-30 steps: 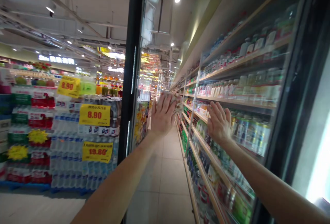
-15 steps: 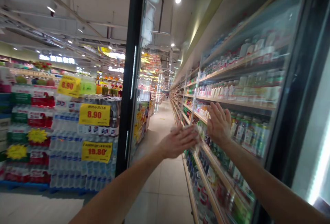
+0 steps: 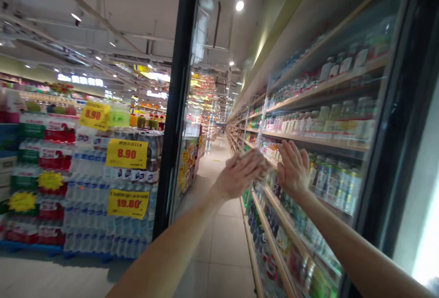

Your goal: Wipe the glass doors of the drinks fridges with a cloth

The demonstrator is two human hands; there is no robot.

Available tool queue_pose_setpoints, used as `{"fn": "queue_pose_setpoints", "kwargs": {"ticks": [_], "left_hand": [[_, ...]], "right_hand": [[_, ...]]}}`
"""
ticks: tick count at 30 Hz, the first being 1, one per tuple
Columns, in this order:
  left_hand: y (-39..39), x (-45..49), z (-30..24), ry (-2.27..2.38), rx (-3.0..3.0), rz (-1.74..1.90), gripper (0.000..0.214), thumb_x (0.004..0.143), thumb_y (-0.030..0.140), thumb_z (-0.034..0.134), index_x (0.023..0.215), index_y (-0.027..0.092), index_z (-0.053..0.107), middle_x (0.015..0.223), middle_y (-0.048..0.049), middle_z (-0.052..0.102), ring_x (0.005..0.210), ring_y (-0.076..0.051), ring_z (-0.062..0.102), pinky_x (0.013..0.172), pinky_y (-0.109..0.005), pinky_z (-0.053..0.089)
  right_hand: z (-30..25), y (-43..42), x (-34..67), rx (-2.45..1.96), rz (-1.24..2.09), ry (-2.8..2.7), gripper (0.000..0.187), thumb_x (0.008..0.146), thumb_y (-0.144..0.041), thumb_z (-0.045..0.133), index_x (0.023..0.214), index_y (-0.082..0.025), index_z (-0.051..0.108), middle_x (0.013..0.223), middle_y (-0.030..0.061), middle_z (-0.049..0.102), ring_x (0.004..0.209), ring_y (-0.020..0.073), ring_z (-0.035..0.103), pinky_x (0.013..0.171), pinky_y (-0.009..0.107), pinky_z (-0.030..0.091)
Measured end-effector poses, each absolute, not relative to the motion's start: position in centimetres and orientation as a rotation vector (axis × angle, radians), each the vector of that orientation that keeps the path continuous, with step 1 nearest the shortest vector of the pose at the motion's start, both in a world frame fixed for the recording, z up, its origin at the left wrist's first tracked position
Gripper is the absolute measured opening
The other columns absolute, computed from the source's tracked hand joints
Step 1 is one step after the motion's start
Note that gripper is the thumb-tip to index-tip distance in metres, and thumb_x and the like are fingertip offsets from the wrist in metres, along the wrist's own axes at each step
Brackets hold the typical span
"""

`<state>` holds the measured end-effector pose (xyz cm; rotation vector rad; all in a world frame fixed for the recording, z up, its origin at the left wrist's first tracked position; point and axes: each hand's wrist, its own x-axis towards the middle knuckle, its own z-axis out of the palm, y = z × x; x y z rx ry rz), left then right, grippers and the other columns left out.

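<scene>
A glass door panel [image 3: 219,225] with a black frame [image 3: 178,83] stands in front of me. My left hand [image 3: 240,174] lies with its fingers over a crumpled, light-coloured cloth [image 3: 265,170], which it seems to hold against the glass. Much of the cloth is hidden under the palm, and its edge is blurred. Just to the right, my right hand [image 3: 293,170] is raised with its fingers stretched out. It holds nothing and appears to rest flat on the pane.
Shelves of bottled drinks [image 3: 322,119] show in the glass on the right. At left stand stacked packs of water bottles [image 3: 85,197] with yellow price signs [image 3: 126,153]. Tiled floor [image 3: 228,238] runs down the aisle. A bright light strip [image 3: 425,243] is at far right.
My left hand has moved up and slightly right with the cloth, its fingers now angled more upward. The right hand remains in nearly the same place. The view has shifted slightly.
</scene>
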<state>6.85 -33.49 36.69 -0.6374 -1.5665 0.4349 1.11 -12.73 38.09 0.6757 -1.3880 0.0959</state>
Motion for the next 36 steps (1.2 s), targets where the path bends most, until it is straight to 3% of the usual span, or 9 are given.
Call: {"fn": "queue_pose_setpoints", "kwargs": {"ticks": [4,9,15,21,27,32,36], "left_hand": [[-34.1,6.9,37.7,-1.595,-0.213,0.161,0.045,0.088,0.033,0.041,0.131,0.019,0.043,0.146,-0.0073,0.034,0.139,-0.026,0.014,0.113,-0.049,0.011],[-34.1,6.9,36.5,-1.567,-0.776,0.586,0.043,0.089,0.028,0.039,0.131,0.023,0.043,0.145,0.0002,0.036,0.139,-0.021,0.017,0.114,-0.045,0.009],[-35.0,7.4,39.3,-1.597,-0.358,0.284,0.046,0.089,0.031,0.04,0.133,0.018,0.041,0.145,-0.0072,0.035,0.138,-0.026,0.019,0.112,-0.048,0.015],[-34.3,7.1,36.5,-1.59,-0.863,0.64,0.043,0.088,0.03,0.041,0.131,0.023,0.044,0.146,-0.0011,0.034,0.138,-0.022,0.021,0.113,-0.044,0.013],[-36.1,7.7,37.8,-1.555,-0.207,0.181,0.044,0.088,0.03,0.042,0.13,0.018,0.045,0.144,-0.0089,0.037,0.139,-0.025,0.016,0.112,-0.047,0.013],[-36.0,8.0,34.9,-1.596,-0.647,0.474,0.042,0.087,0.031,0.044,0.128,0.024,0.046,0.144,-0.0014,0.037,0.139,-0.022,0.016,0.113,-0.045,0.009],[-36.6,7.9,36.1,-1.61,-0.287,0.209,0.044,0.088,0.032,0.042,0.13,0.019,0.045,0.144,-0.0076,0.036,0.139,-0.025,0.015,0.113,-0.047,0.01]], "right_hand": [[38.1,-12.8,1.2,0.684,0.108,-1.383,0.053,0.088,-0.024,0.039,0.14,-0.022,0.031,0.136,0.0105,0.048,0.132,0.0207,0.037,0.109,0.042,0.021],[38.1,-12.8,1.1,0.67,0.123,-1.402,0.054,0.087,-0.024,0.04,0.14,-0.022,0.031,0.138,0.01,0.046,0.132,0.021,0.036,0.109,0.042,0.02],[38.0,-12.8,1.0,0.673,0.139,-1.403,0.053,0.087,-0.024,0.039,0.139,-0.022,0.033,0.138,0.0101,0.046,0.132,0.021,0.036,0.109,0.042,0.021],[38.0,-12.7,1.1,0.669,0.139,-1.411,0.051,0.088,-0.025,0.037,0.138,-0.022,0.034,0.137,0.0106,0.047,0.132,0.0211,0.037,0.109,0.042,0.021],[38.0,-12.7,1.2,0.664,0.128,-1.388,0.05,0.087,-0.025,0.039,0.137,-0.021,0.036,0.135,0.011,0.049,0.132,0.0209,0.037,0.109,0.041,0.022],[38.0,-12.8,1.2,0.662,0.128,-1.39,0.049,0.086,-0.024,0.04,0.135,-0.02,0.039,0.135,0.0108,0.05,0.131,0.0208,0.038,0.109,0.042,0.022],[38.0,-12.9,1.1,0.657,0.127,-1.395,0.047,0.087,-0.024,0.04,0.133,-0.02,0.041,0.135,0.0106,0.05,0.131,0.0203,0.037,0.109,0.041,0.022]]}}
